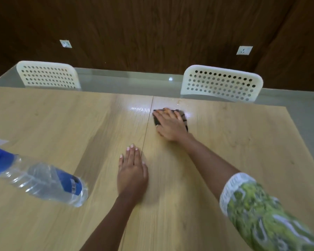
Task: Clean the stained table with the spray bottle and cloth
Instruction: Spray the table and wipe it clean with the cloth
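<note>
Wiping step: R hand [169,124] flat, pressing cloth [184,119] on worktop [225,133]; L hand [131,169] flat, bracing. Next: reach wet patch [181,102] beyond.

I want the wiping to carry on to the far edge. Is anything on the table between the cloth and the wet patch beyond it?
Nothing visible: the right hand presses the cloth, and bare table leads to the wet patch.

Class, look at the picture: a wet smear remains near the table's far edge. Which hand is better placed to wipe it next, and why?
The right hand. It already presses the cloth flat, just short of the smear. The left hand lies flat on the table, nearer the person, holding nothing.
</note>
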